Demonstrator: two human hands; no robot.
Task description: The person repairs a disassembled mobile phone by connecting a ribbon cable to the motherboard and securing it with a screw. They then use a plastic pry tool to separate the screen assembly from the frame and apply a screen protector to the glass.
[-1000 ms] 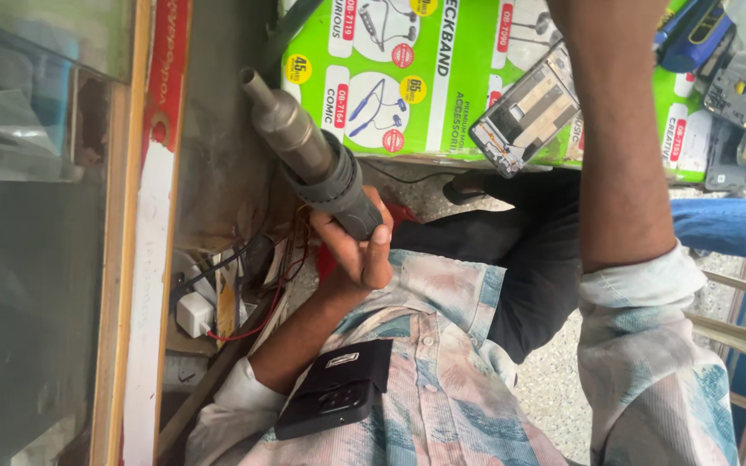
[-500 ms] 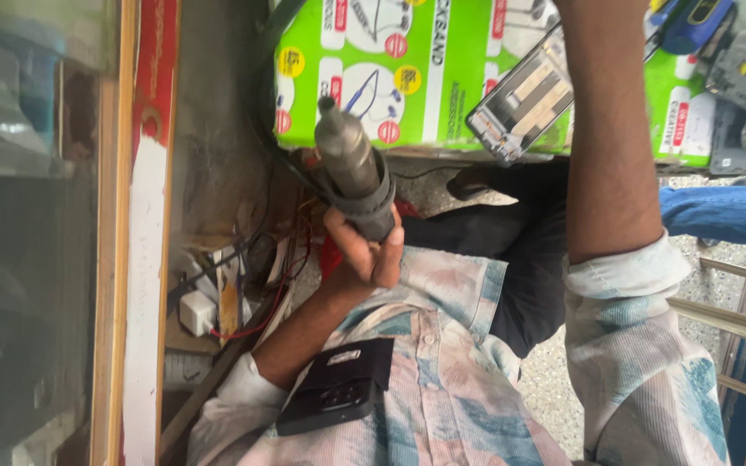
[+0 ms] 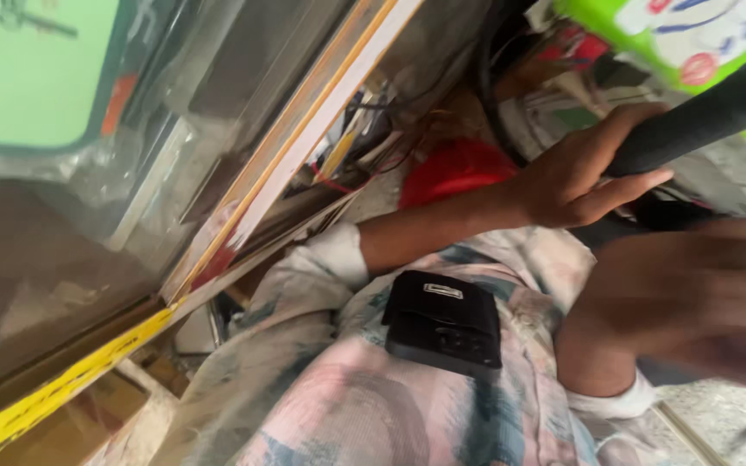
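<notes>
Cluttered glass-fronted counter (image 3: pixel 88 216) beside me; my left hand (image 3: pixel 576 177) wraps shut round the dark cylindrical tool handle (image 3: pixel 701 112), upper right. I'd grip firmly. My right hand's (image 3: pixel 692 293) too blurred to judge.

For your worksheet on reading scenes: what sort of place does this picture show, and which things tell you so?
Probably a small repair or electronics stall: a glass-fronted counter, tangled wires behind it, and the left hand gripping a dark cylindrical tool near green boxed goods.
</notes>
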